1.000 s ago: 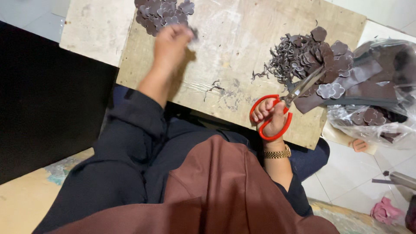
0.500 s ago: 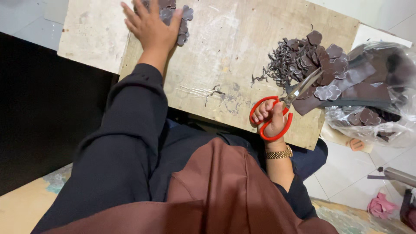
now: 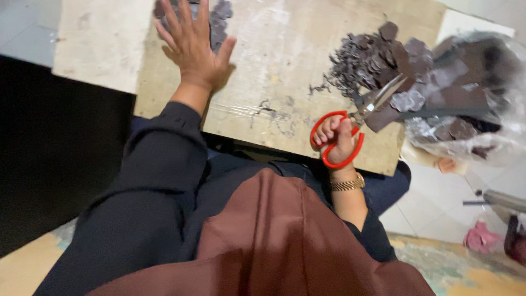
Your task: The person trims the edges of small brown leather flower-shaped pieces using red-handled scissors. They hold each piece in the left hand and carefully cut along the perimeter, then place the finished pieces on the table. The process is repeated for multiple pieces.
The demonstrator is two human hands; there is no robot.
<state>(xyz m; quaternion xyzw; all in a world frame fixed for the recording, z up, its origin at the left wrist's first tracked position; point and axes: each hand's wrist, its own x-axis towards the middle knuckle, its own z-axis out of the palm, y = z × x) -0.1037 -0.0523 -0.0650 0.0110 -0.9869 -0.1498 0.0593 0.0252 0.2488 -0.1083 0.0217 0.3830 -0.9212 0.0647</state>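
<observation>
Two hands are at work over the wooden worktop [image 3: 274, 60] resting across your lap. Your left hand [image 3: 193, 46] lies flat near the far left corner of the worktop, fingers [image 3: 178, 16] spread and released, palm down on a small heap of dark purple-brown cut pieces [image 3: 219, 16], holding nothing. Your right hand [image 3: 338, 140] sits at the near edge of the worktop, its fingers clenched through the red loops of a pair of scissors [image 3: 356, 123]. The metal blades point away from you toward the far right corner, and they stand slightly apart with their tips reaching into a larger pile of dark scraps and thin trimmings [image 3: 378, 52]. A gold wristwatch [image 3: 346, 183] circles your right wrist. Just off the right edge of the worktop a clear plastic bag [image 3: 476, 98] bulges with more of the same dark pieces and touches the scrap pile. Scuffs and a strip of clear tape mark the middle of the worktop between your hands.
</observation>
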